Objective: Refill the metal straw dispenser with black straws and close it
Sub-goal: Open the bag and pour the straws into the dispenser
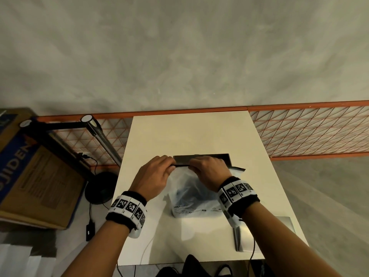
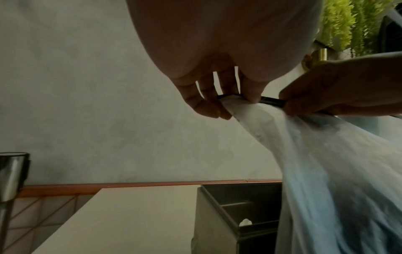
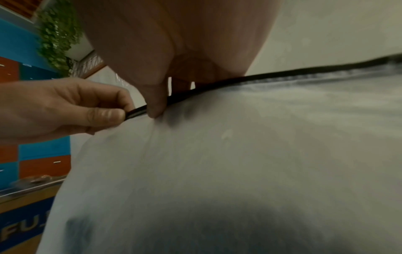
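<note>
Dispenser (image 1: pixel 201 159): a dark metal box, set on the white table (image 1: pixel 189 134), its top open. It is partly hidden behind the hands and the bag.
Straws: a dark shape is seen through the bag; single straws cannot be made out.
Bag (image 1: pixel 189 194): see-through plastic, held up in front of the dispenser. "WARNING" is printed near its bottom.
Black strip (image 1: pixel 181 166): the bag's top edge.
Left hand (image 1: pixel 153 174): the strip is pinched by its thumb and fingers.
Right hand (image 1: pixel 209 170): the strip is pinched just beside the left hand.
Metal sheet (image 1: pixel 265 234): laid flat at the table's near right corner.
Cardboard box (image 1: pixel 34 176): on the left; "JIDEN" can be read.
Orange mesh fence (image 1: pixel 309 132): behind the table.
</note>
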{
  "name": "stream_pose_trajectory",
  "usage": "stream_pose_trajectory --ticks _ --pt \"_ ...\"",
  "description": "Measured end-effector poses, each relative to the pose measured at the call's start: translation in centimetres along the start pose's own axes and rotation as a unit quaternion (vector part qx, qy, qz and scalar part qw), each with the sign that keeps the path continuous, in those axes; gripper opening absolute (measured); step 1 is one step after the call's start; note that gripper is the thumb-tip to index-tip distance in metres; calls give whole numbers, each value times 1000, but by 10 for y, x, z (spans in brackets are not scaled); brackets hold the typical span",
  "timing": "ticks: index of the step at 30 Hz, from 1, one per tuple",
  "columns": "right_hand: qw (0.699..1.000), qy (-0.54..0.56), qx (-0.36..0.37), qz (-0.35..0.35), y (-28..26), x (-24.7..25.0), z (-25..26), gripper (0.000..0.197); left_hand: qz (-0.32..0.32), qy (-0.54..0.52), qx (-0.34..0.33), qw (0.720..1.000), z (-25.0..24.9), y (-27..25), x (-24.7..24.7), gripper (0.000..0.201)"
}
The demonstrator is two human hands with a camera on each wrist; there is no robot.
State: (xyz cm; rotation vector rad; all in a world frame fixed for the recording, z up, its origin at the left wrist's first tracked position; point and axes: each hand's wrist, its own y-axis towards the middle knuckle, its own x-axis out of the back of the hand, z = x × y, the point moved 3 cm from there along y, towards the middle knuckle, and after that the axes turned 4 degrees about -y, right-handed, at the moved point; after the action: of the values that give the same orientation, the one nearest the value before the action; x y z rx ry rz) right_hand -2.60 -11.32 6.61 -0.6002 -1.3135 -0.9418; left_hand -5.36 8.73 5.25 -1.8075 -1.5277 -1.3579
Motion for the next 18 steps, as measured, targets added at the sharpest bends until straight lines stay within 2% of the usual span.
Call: stream_pose_trajectory --ticks 13,18 --pt "1000 -1 -12 -10 1 1 -2 20 11 -58 42 997 6 0 7 4" --pt "998 7 38 -41 10 -3 11 24 2 -70 34 997 -8 4 4 10"
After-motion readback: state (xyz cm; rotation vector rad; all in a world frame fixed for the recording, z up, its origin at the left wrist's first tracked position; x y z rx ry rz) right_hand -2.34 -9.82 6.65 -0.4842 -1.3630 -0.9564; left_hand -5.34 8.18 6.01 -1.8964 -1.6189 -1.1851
